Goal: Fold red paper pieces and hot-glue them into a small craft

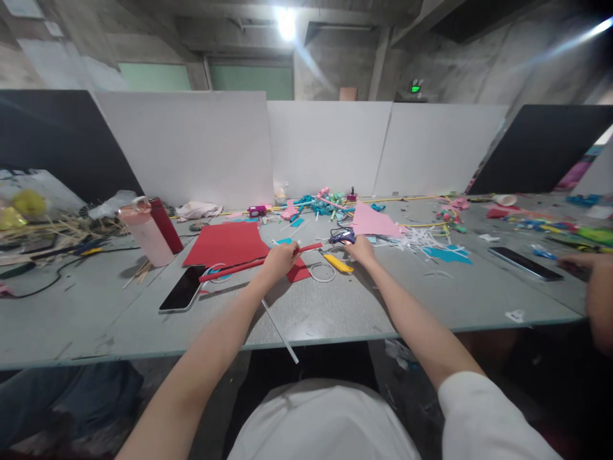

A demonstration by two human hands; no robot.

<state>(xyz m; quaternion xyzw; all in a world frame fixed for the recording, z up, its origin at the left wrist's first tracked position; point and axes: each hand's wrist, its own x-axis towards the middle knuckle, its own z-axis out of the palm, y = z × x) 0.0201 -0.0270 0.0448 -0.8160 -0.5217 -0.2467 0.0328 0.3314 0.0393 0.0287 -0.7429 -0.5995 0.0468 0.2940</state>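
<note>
My left hand (pixel 280 259) is closed around a long, narrow red strip (pixel 232 270), whose two ends stick out on either side of the fingers. My right hand (pixel 361 249) grips a small dark blue glue gun (pixel 341 237), its nozzle pointing left toward the strip's right end. Just below the glue gun lies a yellow utility knife (pixel 339 264). A pale ring (pixel 323 273) rests to the left of the knife. Beneath and behind my left hand are a small red piece (pixel 299 271) and a large red sheet (pixel 227 241).
At left stand a pink bottle (pixel 148 233) and a red bottle (pixel 165 225), with a phone (pixel 183 291) nearby. A pink sheet (pixel 376 220) and white paper shreds (pixel 419 237) lie right. A thin white stick (pixel 280 332) overhangs the table edge. Another person's hand (pixel 587 263) appears far right.
</note>
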